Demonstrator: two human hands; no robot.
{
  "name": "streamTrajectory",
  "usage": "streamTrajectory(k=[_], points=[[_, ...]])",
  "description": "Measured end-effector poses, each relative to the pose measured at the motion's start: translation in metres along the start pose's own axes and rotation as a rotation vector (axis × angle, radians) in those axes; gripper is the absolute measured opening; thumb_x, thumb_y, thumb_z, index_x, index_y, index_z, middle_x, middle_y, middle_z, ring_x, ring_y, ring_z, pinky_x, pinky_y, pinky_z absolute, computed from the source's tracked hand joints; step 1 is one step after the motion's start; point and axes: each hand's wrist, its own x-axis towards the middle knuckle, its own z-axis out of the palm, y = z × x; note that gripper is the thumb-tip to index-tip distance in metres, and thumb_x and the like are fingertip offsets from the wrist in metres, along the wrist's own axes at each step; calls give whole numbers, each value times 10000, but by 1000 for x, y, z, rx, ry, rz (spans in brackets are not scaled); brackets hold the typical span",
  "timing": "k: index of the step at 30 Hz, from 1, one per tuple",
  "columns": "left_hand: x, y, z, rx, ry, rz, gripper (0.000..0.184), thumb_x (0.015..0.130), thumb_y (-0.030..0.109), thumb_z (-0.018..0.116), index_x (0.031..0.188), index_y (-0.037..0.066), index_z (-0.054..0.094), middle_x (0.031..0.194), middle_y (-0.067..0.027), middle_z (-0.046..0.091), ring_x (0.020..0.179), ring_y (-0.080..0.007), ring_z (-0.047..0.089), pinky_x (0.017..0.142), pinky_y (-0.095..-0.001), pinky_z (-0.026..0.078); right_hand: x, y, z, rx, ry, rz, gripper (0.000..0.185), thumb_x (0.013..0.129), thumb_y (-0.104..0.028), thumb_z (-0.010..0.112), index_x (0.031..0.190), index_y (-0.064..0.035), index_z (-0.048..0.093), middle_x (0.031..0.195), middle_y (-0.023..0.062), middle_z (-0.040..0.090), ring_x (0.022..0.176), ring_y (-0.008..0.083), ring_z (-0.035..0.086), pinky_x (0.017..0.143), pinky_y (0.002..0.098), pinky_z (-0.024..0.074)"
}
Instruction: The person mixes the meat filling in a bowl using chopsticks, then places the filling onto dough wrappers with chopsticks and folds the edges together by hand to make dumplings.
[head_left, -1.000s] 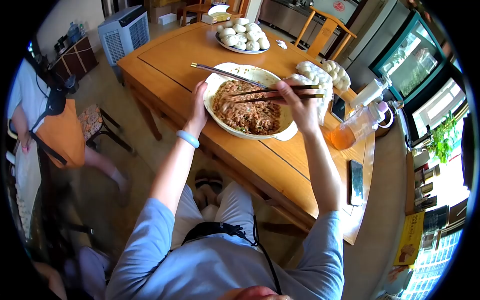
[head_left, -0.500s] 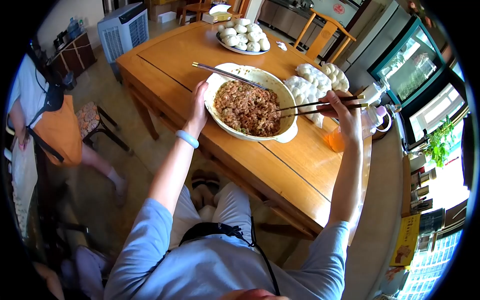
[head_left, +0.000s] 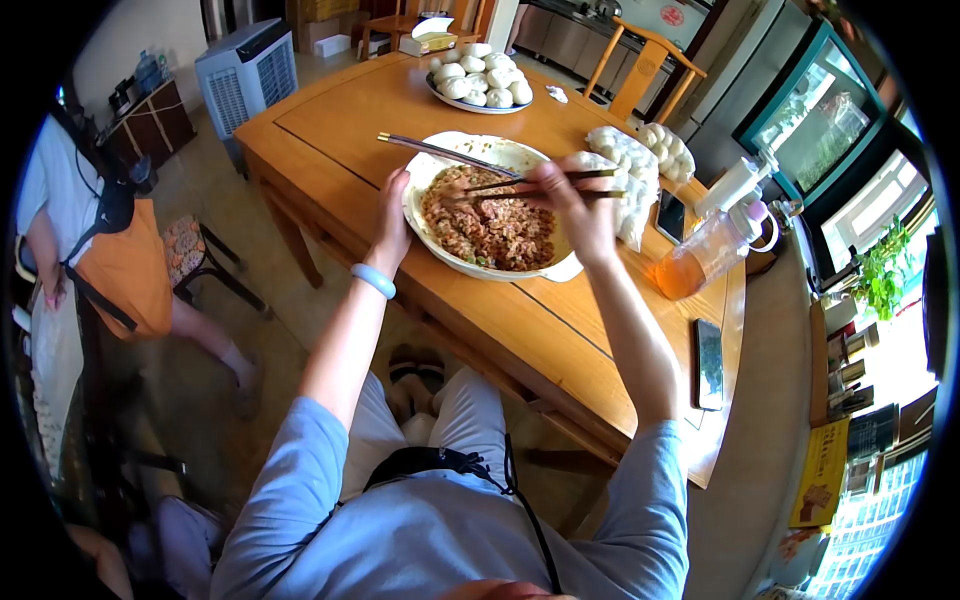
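A large white bowl point(head_left: 476, 265) of minced meat filling point(head_left: 490, 225) stands on the wooden table in front of me. My left hand point(head_left: 393, 218) grips the bowl's left rim; a pale blue band circles the wrist. In my right hand point(head_left: 577, 210) is a pair of dark chopsticks point(head_left: 512, 190), held over the bowl with their tips at the filling's upper left part. A second pair of chopsticks point(head_left: 445, 153) lies across the bowl's far side, with its ends past the left rim.
Behind the bowl is a plate of buns point(head_left: 482, 80). To its right are plastic bags of white dough balls point(head_left: 625, 160), a jug of orange drink point(head_left: 700, 255) and two phones, one point(head_left: 708, 365) near the table's edge. Another person point(head_left: 120, 240) stands at the left beside a stool point(head_left: 185, 245).
My right hand has moved left with the chopsticks, from the bowl's right side to above the filling. A phone at the table's right edge now shows. The left hand stays on the rim.
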Motion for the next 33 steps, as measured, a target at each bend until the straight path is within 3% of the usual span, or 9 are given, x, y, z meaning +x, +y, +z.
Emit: streamTrajectory(k=[3,4,9,13,17,25,30,33], points=[[8,-2,-3,-5,-18,-6,416,873,288,473,1172,-2,465,1110,-96,542,1030,-177,509,902,-308,385,-6,26,-9,-126,-175,13,214,870,-180,587,892,31,613,817,90,638,768,152,622,685,278,535],[7,-2,-3,-6,-24,-10,417,873,287,474,1173,-2,465,1110,-96,542,1031,-178,509,902,-309,386,-9,16,-16,-9,-158,110,198,868,-178,590,900,15,621,808,94,643,747,152,625,674,271,534],[-2,7,7,26,6,9,400,873,283,472,1147,-8,491,1093,-97,554,1017,-176,516,889,-306,393,-12,-30,-70,-245,82,158,259,889,-223,545,842,20,622,801,128,651,737,196,657,663,312,554],[-3,8,7,-1,-26,3,389,875,278,471,1134,-10,499,1076,-91,562,994,-167,524,883,-294,391,-21,-68,-88,-368,51,164,295,884,-265,550,814,15,612,732,108,641,661,198,657,603,294,548],[-4,10,9,-4,-5,2,378,876,268,473,1133,-8,499,1077,-84,562,995,-160,518,887,-289,381,-25,-28,-65,-218,3,223,289,883,-265,555,819,15,590,755,123,635,674,207,658,602,294,558],[-4,8,8,7,22,10,381,878,266,473,1148,-2,488,1097,-90,554,1021,-169,511,904,-303,378,2,12,-16,65,183,-38,276,876,-221,580,881,55,562,781,128,618,695,211,657,590,283,558],[3,3,2,-22,-36,-13,369,877,272,473,1139,13,495,1096,-87,555,1023,-170,512,904,-308,380,-5,40,-23,4,52,110,234,868,-192,589,900,39,611,850,114,635,761,201,647,672,298,557],[1,5,3,20,-3,-4,360,877,272,473,1129,17,502,1094,-81,556,1025,-165,508,899,-299,376,-9,7,-49,-1,8,205,188,880,-140,559,900,39,611,879,147,640,773,218,650,721,310,555]])
